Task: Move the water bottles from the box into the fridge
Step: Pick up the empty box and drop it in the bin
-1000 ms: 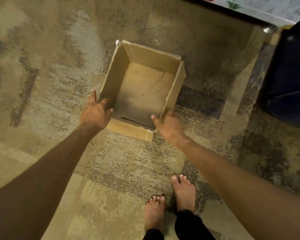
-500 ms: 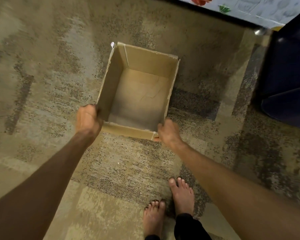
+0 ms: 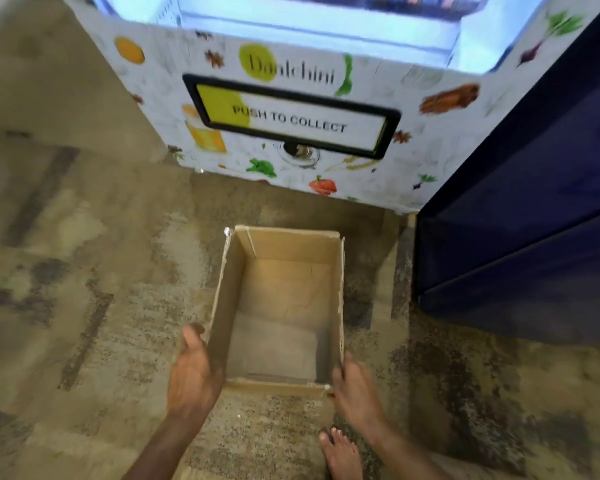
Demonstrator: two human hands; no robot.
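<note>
An open cardboard box (image 3: 232, 306) sits low in front of me over the carpet, and I see nothing inside it. My left hand (image 3: 194, 372) lies flat against its left wall near the front corner, fingers pointing up. My right hand (image 3: 355, 386) holds the right front corner, fingertips at the rim. Beyond the box stands the fridge (image 3: 160, 81), white with food pictures, its lit inside showing at the top. Blurred items line its top edge. I cannot make out any water bottles.
A "PUSH TO COLLECT" flap (image 3: 291, 119) sits on the fridge's lower front. The dark blue open door (image 3: 534, 202) stands on the right, close to the box. My bare foot (image 3: 343, 455) is just behind the box on patterned carpet (image 3: 84, 271).
My view has tilted up, bringing the fridge front into sight. The box now lies square to me. My left hand went from curled at the corner to flat against the side wall.
</note>
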